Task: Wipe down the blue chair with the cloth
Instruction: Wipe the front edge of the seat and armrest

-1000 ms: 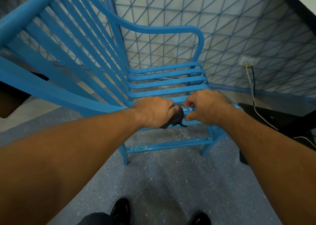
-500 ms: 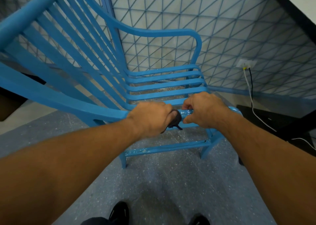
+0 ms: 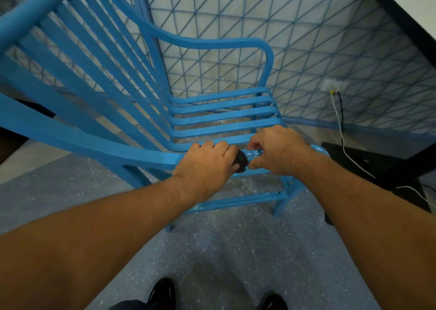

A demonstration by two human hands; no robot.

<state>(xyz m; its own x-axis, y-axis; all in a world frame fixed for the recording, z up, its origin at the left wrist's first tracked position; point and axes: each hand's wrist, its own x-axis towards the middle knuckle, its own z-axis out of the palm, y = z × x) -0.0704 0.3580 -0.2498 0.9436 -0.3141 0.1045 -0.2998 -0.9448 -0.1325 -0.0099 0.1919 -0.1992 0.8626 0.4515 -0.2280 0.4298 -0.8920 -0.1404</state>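
**Wiping the near rail of the chair**

Blue chair (image 3: 212,111) in the middle, back slats on the left, seat slats running far to near. Left hand (image 3: 205,166) curled tight round a small dark cloth (image 3: 241,161), pressed on the near rail to rub it. Right hand (image 3: 280,151) just right of the cloth, fingers curled over the same rail, likely to keep the chair from sliding. Shoes (image 3: 162,293) near the bottom, on the speckled floor (image 3: 236,250).

Most of the cloth (image 3: 241,161) is hidden inside the left hand (image 3: 207,166). The chair (image 3: 219,123) back is cut off at the top-left edge.
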